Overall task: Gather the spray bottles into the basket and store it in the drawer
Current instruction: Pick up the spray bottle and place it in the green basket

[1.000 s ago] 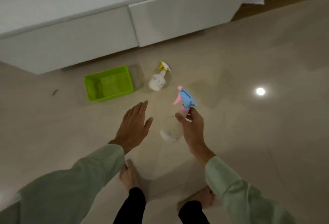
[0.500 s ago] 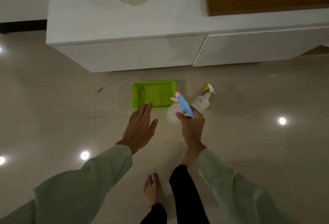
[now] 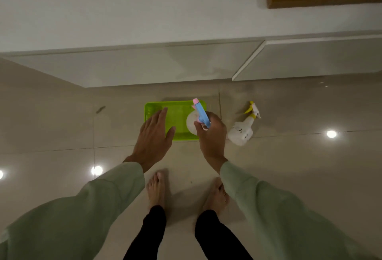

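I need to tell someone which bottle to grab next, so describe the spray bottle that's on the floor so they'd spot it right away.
Start at the long white cabinet and look down to the green basket on the tiled floor in front of it. Just right of the basket lies the white spray bottle, tipped on its side. Its nozzle is yellow, whereas the bottle held in the right hand has a blue and pink one.

We have one head-worn view, looking steeply down from standing height over both forearms at the tiled floor [image 3: 62, 127], with the white drawer unit [image 3: 144, 67] ahead.
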